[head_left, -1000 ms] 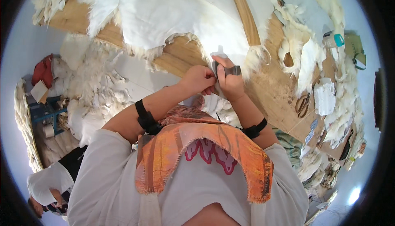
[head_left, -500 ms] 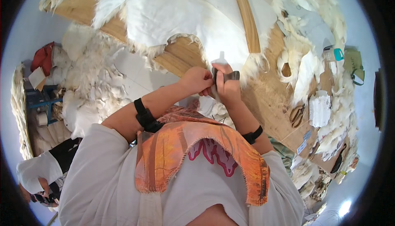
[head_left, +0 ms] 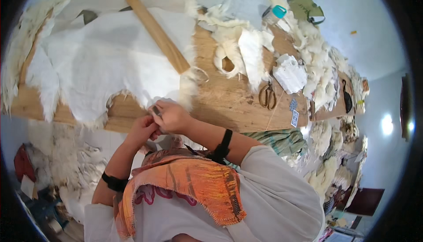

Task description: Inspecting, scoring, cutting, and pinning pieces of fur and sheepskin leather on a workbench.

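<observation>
My right hand [head_left: 174,117] is closed round a small dark tool [head_left: 156,110]; only its grey, blunt-looking end shows between my fingers, so I cannot tell its kind. Right beside it, my left hand [head_left: 142,130] has its fingers curled and pinched together, touching or nearly touching the right. Whatever the left fingers hold is hidden. Both hands are at the table's near edge, just in front of a white fur hide [head_left: 105,57] lying skin side up with shaggy edges. Across this hide rests a flat wooden stick [head_left: 156,33], slanting toward my right hand.
On the wooden table [head_left: 220,105], scissors [head_left: 267,96], a crumpled white bundle [head_left: 289,74] and fur scraps [head_left: 253,57] lie to the right. Farther back are a teal-lidded container [head_left: 275,14] and a green bag [head_left: 305,6]. Piled fur [head_left: 83,162] covers the floor at left.
The view has swung to the right, so the hide and stick appear farther left. My right hand has turned the dark tool, which showed more of its length before. Both hands stay close together.
</observation>
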`<state>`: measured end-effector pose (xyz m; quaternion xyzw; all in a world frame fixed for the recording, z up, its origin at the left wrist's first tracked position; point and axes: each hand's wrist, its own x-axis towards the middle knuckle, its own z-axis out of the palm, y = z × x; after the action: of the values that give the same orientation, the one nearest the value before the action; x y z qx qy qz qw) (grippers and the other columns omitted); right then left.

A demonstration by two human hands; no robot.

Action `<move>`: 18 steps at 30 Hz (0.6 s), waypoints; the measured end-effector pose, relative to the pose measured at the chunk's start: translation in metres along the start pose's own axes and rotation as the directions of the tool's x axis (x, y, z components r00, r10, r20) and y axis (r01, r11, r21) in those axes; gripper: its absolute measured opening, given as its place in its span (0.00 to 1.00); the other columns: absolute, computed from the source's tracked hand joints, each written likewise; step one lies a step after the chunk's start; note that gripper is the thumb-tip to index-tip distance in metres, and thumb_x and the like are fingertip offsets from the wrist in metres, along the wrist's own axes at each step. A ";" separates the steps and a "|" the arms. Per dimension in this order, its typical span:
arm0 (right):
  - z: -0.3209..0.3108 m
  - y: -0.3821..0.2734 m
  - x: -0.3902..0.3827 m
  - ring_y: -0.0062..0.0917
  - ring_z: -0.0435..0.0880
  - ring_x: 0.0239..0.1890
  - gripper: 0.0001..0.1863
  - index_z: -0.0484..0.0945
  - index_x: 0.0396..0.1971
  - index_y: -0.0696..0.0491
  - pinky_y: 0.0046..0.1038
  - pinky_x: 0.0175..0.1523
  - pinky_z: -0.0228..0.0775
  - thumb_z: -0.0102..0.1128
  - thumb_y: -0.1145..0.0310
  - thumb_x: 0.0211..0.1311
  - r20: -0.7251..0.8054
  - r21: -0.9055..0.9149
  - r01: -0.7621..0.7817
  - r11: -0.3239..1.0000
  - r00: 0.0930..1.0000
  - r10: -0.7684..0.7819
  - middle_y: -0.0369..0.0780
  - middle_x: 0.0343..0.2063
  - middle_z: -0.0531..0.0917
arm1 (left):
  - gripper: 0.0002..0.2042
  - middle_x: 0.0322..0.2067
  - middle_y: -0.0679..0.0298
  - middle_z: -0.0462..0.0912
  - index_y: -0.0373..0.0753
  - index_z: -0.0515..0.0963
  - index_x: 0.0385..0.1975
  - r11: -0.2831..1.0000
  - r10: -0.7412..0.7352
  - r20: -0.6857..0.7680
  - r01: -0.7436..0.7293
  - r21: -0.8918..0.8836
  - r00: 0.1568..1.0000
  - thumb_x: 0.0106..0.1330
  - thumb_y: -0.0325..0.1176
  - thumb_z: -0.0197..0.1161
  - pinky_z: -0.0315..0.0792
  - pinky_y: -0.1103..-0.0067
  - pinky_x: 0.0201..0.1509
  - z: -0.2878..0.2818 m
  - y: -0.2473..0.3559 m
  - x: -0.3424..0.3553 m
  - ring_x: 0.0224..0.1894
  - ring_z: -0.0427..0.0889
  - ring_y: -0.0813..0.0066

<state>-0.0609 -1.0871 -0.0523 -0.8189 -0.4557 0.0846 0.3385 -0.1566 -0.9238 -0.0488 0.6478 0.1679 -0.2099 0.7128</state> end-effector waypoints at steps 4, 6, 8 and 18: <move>-0.001 -0.002 0.013 0.45 0.81 0.44 0.15 0.78 0.40 0.58 0.42 0.53 0.72 0.52 0.60 0.66 0.066 -0.006 0.009 1.000 0.998 -0.009 0.48 0.39 0.80 | 0.07 0.24 0.68 0.83 0.35 0.80 0.36 0.998 -0.036 -0.028 0.037 0.044 0.999 0.72 0.31 0.59 0.74 0.83 0.27 -0.005 0.000 -0.002 0.23 0.79 0.83; 0.001 -0.001 0.016 0.45 0.81 0.45 0.16 0.78 0.41 0.58 0.42 0.54 0.72 0.52 0.59 0.66 0.048 -0.080 0.096 0.992 0.995 -0.092 0.48 0.40 0.80 | 0.07 0.24 0.68 0.83 0.36 0.80 0.36 0.999 -0.016 -0.003 0.017 0.034 1.000 0.72 0.31 0.59 0.74 0.83 0.28 -0.007 0.000 -0.002 0.23 0.79 0.83; 0.003 0.000 0.020 0.44 0.81 0.46 0.17 0.78 0.43 0.57 0.42 0.54 0.72 0.53 0.59 0.67 0.038 -0.102 0.127 0.987 0.992 -0.123 0.48 0.40 0.80 | 0.06 0.24 0.69 0.82 0.36 0.80 0.36 1.000 -0.005 0.023 0.005 0.010 1.000 0.72 0.31 0.59 0.73 0.83 0.28 -0.008 0.001 -0.003 0.23 0.78 0.83; 0.005 -0.001 0.052 0.41 0.83 0.42 0.17 0.78 0.46 0.55 0.42 0.47 0.76 0.57 0.59 0.64 -0.065 -0.146 0.215 0.966 0.972 -0.226 0.46 0.38 0.80 | 0.09 0.22 0.72 0.79 0.40 0.76 0.33 0.999 -0.031 0.061 0.033 -0.028 0.998 0.74 0.37 0.62 0.68 0.86 0.24 -0.010 0.020 -0.027 0.21 0.75 0.88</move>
<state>-0.0340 -1.0427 -0.0470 -0.7872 -0.5346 -0.0186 0.3068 -0.1688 -0.9104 -0.0190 0.6277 0.1596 -0.2385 0.7236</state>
